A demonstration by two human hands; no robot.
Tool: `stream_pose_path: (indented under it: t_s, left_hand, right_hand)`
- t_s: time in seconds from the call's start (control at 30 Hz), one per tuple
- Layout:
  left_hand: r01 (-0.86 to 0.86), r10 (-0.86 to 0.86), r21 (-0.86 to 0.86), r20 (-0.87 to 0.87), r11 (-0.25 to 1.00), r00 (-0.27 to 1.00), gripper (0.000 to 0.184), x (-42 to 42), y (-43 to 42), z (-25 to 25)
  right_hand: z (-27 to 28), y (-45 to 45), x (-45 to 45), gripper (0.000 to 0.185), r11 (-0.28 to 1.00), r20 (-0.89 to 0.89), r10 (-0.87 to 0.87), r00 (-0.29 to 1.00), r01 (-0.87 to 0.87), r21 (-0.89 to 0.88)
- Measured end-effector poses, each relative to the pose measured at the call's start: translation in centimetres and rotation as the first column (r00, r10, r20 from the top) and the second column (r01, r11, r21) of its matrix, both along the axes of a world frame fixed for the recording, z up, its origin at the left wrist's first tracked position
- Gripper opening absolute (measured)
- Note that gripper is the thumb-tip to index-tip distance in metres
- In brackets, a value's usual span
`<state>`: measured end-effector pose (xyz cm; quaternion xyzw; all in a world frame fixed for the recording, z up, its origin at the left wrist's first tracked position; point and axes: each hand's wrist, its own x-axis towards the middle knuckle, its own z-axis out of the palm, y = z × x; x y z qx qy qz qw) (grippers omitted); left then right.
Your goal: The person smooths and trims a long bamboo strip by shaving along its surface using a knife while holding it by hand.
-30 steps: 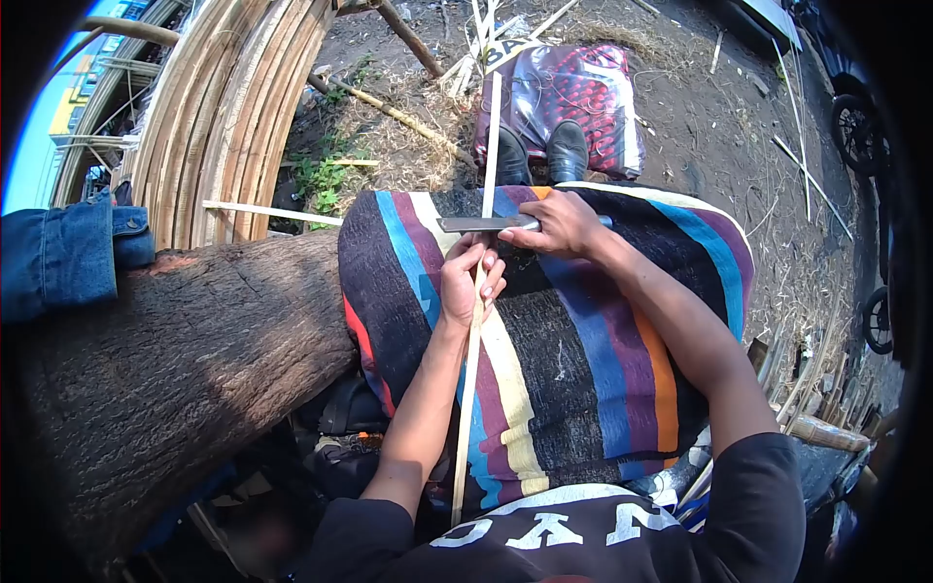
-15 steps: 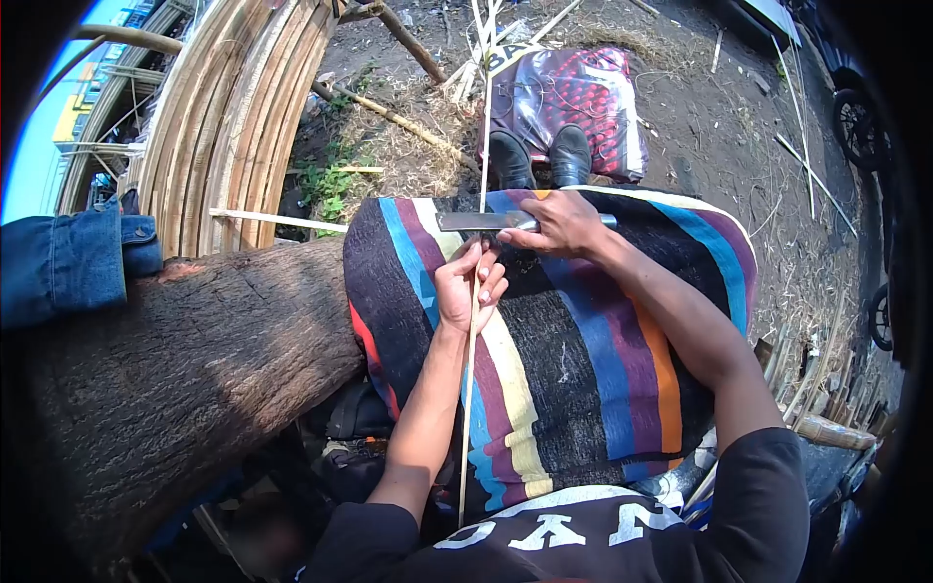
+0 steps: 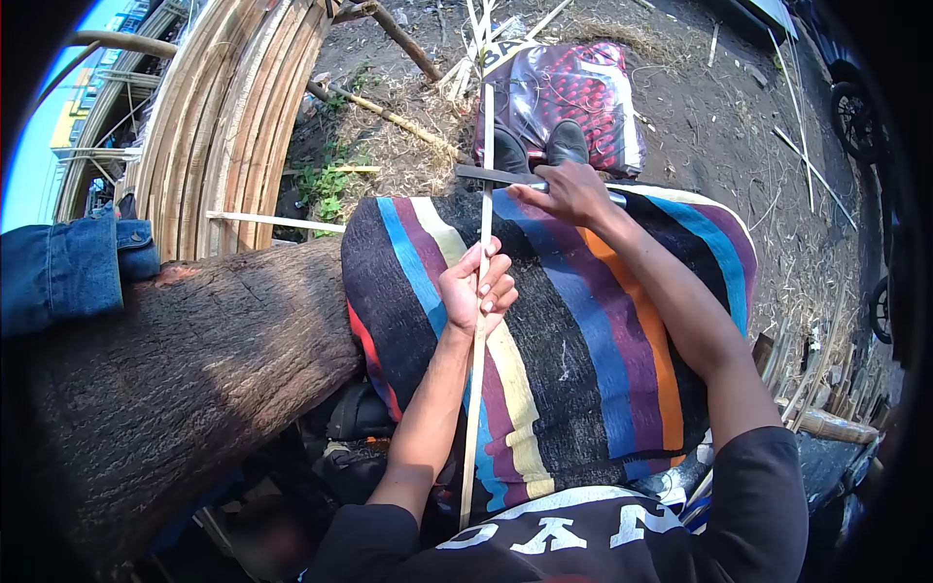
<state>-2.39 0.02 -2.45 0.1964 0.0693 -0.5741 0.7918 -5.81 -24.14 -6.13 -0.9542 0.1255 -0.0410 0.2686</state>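
A long pale bamboo strip (image 3: 488, 136) runs lengthwise over my lap. My left hand (image 3: 477, 290) is closed around it near mid-length. A knife (image 3: 493, 175) is gripped by its handle in my right hand (image 3: 573, 197), thumb pointing toward the blade. The blade lies across the strip, beyond my left hand, at the far edge of the striped cloth (image 3: 564, 364) covering my legs. Whether its edge bites into the strip, I cannot tell.
A thick log (image 3: 214, 340) lies at left with a denim sleeve (image 3: 68, 267) on it. Behind it stand stacked curved bamboo slats (image 3: 219, 126). My dark shoes (image 3: 567, 144) rest by a printed plastic sack (image 3: 564, 92). Bamboo pieces (image 3: 826, 389) and wheels (image 3: 857, 126) are at right.
The knife and my right hand have moved forward along the strip, away from my left hand. The strip now shows a wider face, and its far end has come nearer.
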Motion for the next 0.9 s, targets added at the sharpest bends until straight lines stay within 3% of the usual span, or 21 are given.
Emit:
stream_pose_path:
  t_s: [0.1,0.2,0.23,0.3,0.33,0.37,0.43,0.5,0.53,0.57,0.63,0.67,0.7,0.77,0.83,0.87,0.9]
  left_hand:
    - [0.007,-0.007,0.017,0.037,1.0,0.999,0.024,0.2,0.1,-0.3]
    - [0.035,-0.038,0.087,0.032,0.996,0.999,0.026,-0.4,0.1,0.6]
    - [0.039,-0.041,0.132,0.007,0.99,0.999,0.027,-0.9,0.1,0.9]
    - [0.067,-0.068,0.02,0.038,0.998,0.997,0.026,-0.7,0.1,-0.1]
    - [0.07,-0.071,0.02,0.014,0.997,0.997,0.026,-0.6,0.2,-0.3]
    - [0.075,-0.075,0.02,-0.005,0.997,0.997,0.026,-0.3,0.1,-0.4]
    - [0.087,-0.087,-0.008,0.003,0.996,0.996,0.025,-0.2,0.2,-0.4]
    - [0.095,-0.095,0.005,0.014,0.995,0.995,0.025,-0.4,0.5,0.1]
    - [0.108,-0.107,0.032,-0.005,0.994,0.994,0.025,-0.5,0.6,0.1]
    - [0.119,-0.118,0.057,-0.029,0.991,0.993,0.025,-0.7,0.6,-0.1]
    - [0.121,-0.121,-0.041,-0.019,0.992,0.992,0.025,-0.4,0.5,-0.7]
    - [0.099,-0.105,-0.078,-0.077,0.992,0.991,0.026,-0.1,0.6,-0.8]
    - [0.101,-0.107,-0.084,-0.07,0.991,0.992,0.026,-0.1,0.4,-0.9]
    - [0.126,-0.13,-0.081,-0.053,0.989,0.99,0.027,-0.1,0.5,-0.7]
    - [0.132,-0.128,-0.076,0.051,0.988,0.99,0.027,-0.2,0.6,-0.6]
    - [0.136,-0.132,-0.067,0.057,0.988,0.99,0.027,-0.2,0.5,-0.6]
    - [0.14,-0.137,-0.055,0.058,0.989,0.989,0.027,-0.3,0.6,-0.6]
  right_hand:
    - [0.9,0.0,-0.6,0.076,0.999,0.066,-0.032,0.997,0.035,-0.037]
    - [0.7,0.8,-2.2,0.069,0.943,0.139,0.334,0.932,-0.328,-0.061]
    - [0.6,0.7,-2.3,0.069,0.927,0.114,0.372,0.921,-0.361,-0.102]
    - [-0.1,-0.1,-1.4,0.074,0.994,0.077,0.083,0.994,-0.077,-0.08]
    - [-0.4,-0.6,-0.8,0.075,0.992,0.152,-0.12,0.981,0.112,0.059]
    - [-0.6,-1.2,-0.1,0.077,0.984,0.119,-0.151,0.981,0.138,0.115]
    - [-0.4,-1.1,-0.4,0.077,0.99,0.061,-0.143,0.988,0.142,0.016]
    - [0.7,-0.1,-1.3,0.075,0.985,0.075,0.174,0.982,-0.172,-0.026]
    - [0.3,0.5,-1.7,0.074,0.951,0.175,0.309,0.935,-0.308,-0.033]
    - [0.4,0.3,-1.9,0.074,0.929,0.192,0.366,0.911,-0.347,-0.126]
    - [-1.4,-0.7,-0.9,0.075,0.993,0.144,0.104,0.984,-0.094,-0.076]
    - [-1.9,-1.3,0.1,0.077,0.991,0.05,-0.115,0.992,0.112,0.07]
    - [-2.4,-2.3,0.5,0.08,0.951,-0.053,-0.226,0.973,0.232,0.205]
    - [-0.9,-2.1,-0.1,0.082,0.969,-0.002,-0.189,0.982,0.187,0.159]
    - [0.3,-0.7,-1.2,0.078,0.999,0.098,-0.001,0.995,-0.003,0.042]
    - [1.1,-0.4,-1.6,0.073,0.981,0.079,0.187,0.979,-0.19,0.034]
    - [0.4,-0.6,-1.8,0.074,0.976,0.11,0.216,0.97,-0.216,-0.008]
